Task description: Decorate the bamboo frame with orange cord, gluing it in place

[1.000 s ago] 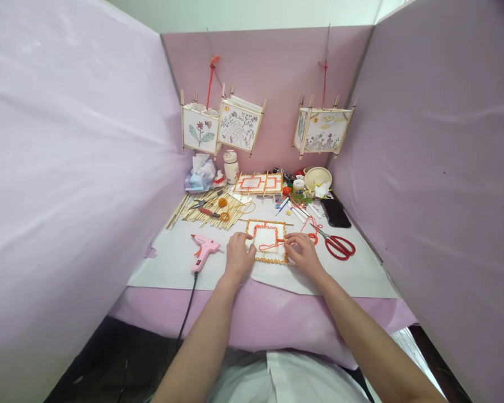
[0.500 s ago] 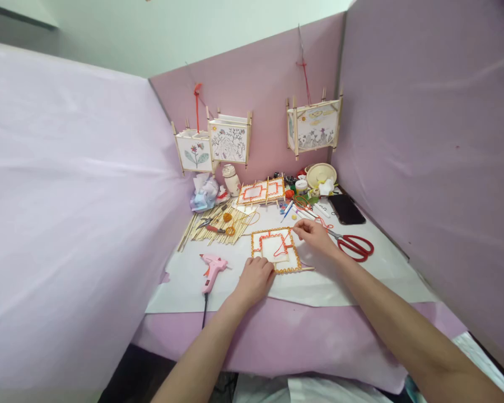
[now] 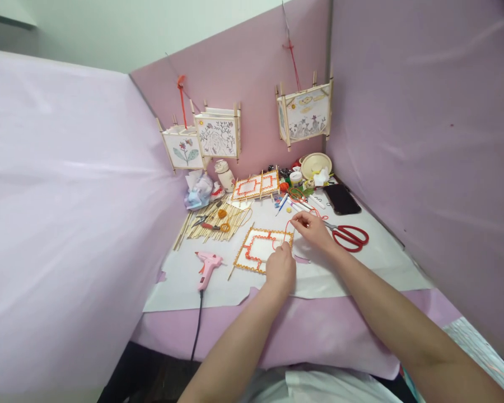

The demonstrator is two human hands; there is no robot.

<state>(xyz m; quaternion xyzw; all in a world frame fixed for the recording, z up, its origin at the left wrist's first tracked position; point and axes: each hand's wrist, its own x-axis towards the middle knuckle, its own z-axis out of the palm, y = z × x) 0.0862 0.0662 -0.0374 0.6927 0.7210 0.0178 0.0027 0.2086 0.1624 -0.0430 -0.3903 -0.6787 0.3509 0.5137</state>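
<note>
A flat square frame (image 3: 240, 254) lies on the paper-covered table, edged with wavy mustard yarn around a white panel. Inside it runs a smaller square outline in orange-red yarn. My left hand (image 3: 281, 267) rests over the frame's right part, its fingers curled at a loose strand of orange-red yarn (image 3: 286, 228). That strand rises to my right hand (image 3: 313, 228), which pinches it between thumb and fingertips just off the frame's upper right corner. The left fingertips are partly hidden. Red-handled scissors (image 3: 350, 238) lie right of my right hand.
A pink glue gun (image 3: 209, 268) with a black cord lies at left. Behind are bamboo sticks (image 3: 189, 232), pliers (image 3: 210, 226), a second yarn-trimmed panel (image 3: 256, 187), markers and a phone (image 3: 341, 199). Decorated lanterns (image 3: 306, 115) hang above; purple cloth walls (image 3: 403, 140) enclose the table.
The frame has turned and shifted left. My left hand has moved right, from its lower left edge to its right part beside the strand. My right hand still pinches the yarn.
</note>
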